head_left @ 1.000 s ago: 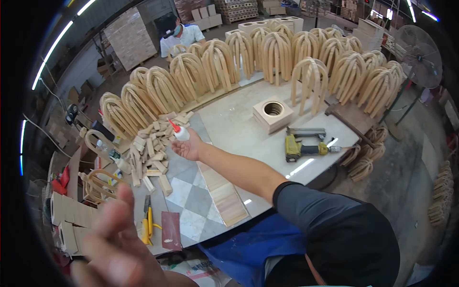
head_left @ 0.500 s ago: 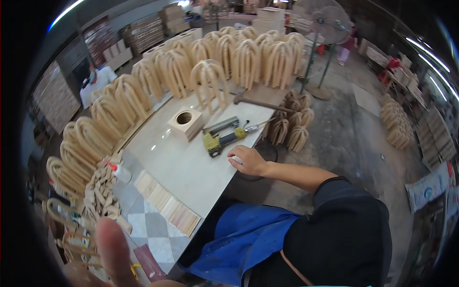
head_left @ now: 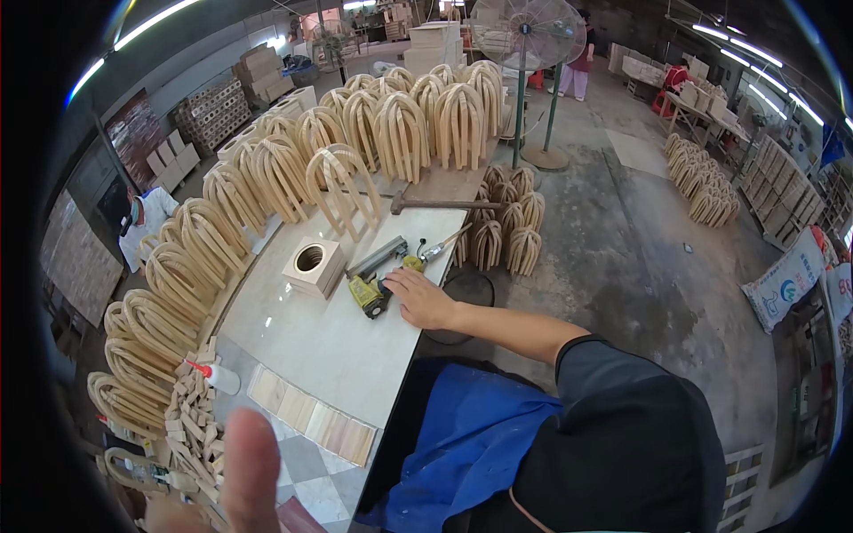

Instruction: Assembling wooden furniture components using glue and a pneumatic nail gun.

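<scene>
My right hand (head_left: 419,298) lies over the handle of a yellow-green and black nail gun (head_left: 366,293), fingers curved across the grip. The gun rests on its side on the pale tabletop (head_left: 311,338). Close to the camera at the lower left, my left hand (head_left: 251,475) appears blurred with its thumb stretched up. Its other fingers are mostly out of the picture, and I see nothing held in it. Left of the gun sits a square wooden block with a round hole (head_left: 314,266). An arched wooden frame (head_left: 342,191) stands just behind.
A hammer (head_left: 444,205) lies at the table's far edge. Bundled wooden arches (head_left: 400,124) line the far and left sides. Near a glue bottle (head_left: 218,377) are wood offcuts (head_left: 191,417) and a row of thin wooden strips (head_left: 311,415). A standing fan (head_left: 524,40) is beyond.
My right hand has moved from the table's near edge onto the nail gun's handle. The view has shifted, and my left thumb stays raised close to the camera.
</scene>
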Tool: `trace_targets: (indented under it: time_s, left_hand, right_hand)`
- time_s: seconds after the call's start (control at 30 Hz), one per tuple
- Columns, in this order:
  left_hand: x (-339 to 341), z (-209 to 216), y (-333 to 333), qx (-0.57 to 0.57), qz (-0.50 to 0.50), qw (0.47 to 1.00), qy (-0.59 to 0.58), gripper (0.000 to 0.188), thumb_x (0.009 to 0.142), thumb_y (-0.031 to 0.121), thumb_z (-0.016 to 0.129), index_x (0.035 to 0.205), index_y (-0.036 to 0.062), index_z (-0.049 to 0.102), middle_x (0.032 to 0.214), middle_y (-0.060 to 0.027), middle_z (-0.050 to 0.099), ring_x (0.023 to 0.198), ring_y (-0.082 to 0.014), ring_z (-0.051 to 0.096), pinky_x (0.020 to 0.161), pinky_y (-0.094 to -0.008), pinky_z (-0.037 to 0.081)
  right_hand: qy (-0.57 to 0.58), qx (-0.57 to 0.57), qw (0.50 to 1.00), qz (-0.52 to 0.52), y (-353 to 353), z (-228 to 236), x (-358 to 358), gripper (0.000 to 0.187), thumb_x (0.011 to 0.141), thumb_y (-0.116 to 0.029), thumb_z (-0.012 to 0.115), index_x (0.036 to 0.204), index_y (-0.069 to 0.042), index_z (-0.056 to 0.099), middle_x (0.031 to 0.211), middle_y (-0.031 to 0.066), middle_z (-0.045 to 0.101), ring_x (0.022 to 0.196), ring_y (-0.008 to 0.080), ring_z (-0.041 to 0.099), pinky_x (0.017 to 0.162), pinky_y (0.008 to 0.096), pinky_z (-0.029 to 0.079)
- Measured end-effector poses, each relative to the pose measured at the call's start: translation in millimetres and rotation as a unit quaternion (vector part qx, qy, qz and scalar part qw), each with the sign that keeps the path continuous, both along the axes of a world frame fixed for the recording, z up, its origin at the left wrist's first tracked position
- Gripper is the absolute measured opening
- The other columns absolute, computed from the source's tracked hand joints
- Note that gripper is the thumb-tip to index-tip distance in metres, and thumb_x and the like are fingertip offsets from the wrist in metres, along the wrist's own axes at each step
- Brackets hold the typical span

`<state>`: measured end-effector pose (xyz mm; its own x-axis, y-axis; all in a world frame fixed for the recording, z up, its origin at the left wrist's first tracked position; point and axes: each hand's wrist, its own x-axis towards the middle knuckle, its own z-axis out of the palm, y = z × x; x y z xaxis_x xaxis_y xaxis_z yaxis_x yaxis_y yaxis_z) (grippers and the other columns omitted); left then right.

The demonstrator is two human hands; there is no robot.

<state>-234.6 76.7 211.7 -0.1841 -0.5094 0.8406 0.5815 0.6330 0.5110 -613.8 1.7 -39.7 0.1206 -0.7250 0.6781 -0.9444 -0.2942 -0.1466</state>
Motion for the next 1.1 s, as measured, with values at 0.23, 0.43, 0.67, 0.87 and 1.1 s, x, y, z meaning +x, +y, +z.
trace_targets:
  time_s: [0.23, 0.43, 0.67, 0.87, 1.1]
  left_hand:
    - [1, -11, 3, 0.018, 0.021, 1.000, -0.001, 0.054, 0.111, 0.053, 0.034, 0.110, 0.0064, 0.061, 0.126, -0.0221, 0.071, 0.123, -0.0397, 0.066, 0.119, -0.0572, 0.040]
    - [31, -10, 23, 0.039, 0.116, 0.991, -0.057, 0.047, 0.112, 0.048, 0.038, 0.109, 0.0070, 0.060, 0.127, -0.0223, 0.071, 0.122, -0.0402, 0.066, 0.119, -0.0577, 0.040]
    - [3, -200, 101, 0.358, 0.428, 0.793, -0.247, 0.009, 0.096, 0.005, 0.062, 0.105, 0.0041, 0.062, 0.116, -0.0156, 0.071, 0.110, -0.0288, 0.067, 0.105, -0.0390, 0.050]
    - [-15, -228, 124, 0.151, 0.493, 0.752, -0.410, 0.023, 0.087, -0.004, 0.069, 0.108, 0.0039, 0.063, 0.116, -0.0152, 0.070, 0.107, -0.0323, 0.066, 0.103, -0.0412, 0.052]
    - [-56, -227, 107, 0.036, 0.532, 0.707, -0.465, 0.033, 0.082, -0.005, 0.073, 0.112, 0.0049, 0.065, 0.122, -0.0152, 0.068, 0.113, -0.0358, 0.065, 0.107, -0.0446, 0.050]
  right_hand:
    - [0.023, -0.016, 1.000, 0.001, -35, -6, -18, 0.048, 0.093, -0.010, 0.061, 0.139, 0.000, 0.057, 0.143, 0.0201, 0.060, 0.132, 0.0389, 0.056, 0.118, 0.0472, 0.042]
    - [0.041, -0.004, 0.993, 0.112, -42, -1, -37, 0.036, 0.095, -0.013, 0.057, 0.130, -0.006, 0.063, 0.116, 0.0139, 0.066, 0.105, 0.0341, 0.063, 0.095, 0.0440, 0.050]
    - [0.055, 0.017, 0.998, 0.024, -2, 17, -82, 0.042, 0.093, -0.011, 0.058, 0.134, -0.003, 0.064, 0.126, 0.0123, 0.067, 0.112, 0.0325, 0.064, 0.102, 0.0410, 0.050]
    - [0.034, -0.023, 0.998, -0.055, -34, 3, -111, 0.043, 0.092, -0.011, 0.058, 0.134, -0.002, 0.065, 0.125, 0.0127, 0.066, 0.113, 0.0324, 0.062, 0.105, 0.0418, 0.048]
    - [-0.022, -0.003, 0.991, -0.131, -69, -17, -116, 0.048, 0.091, -0.008, 0.059, 0.139, -0.002, 0.064, 0.131, 0.0121, 0.066, 0.122, 0.0311, 0.060, 0.110, 0.0431, 0.044]
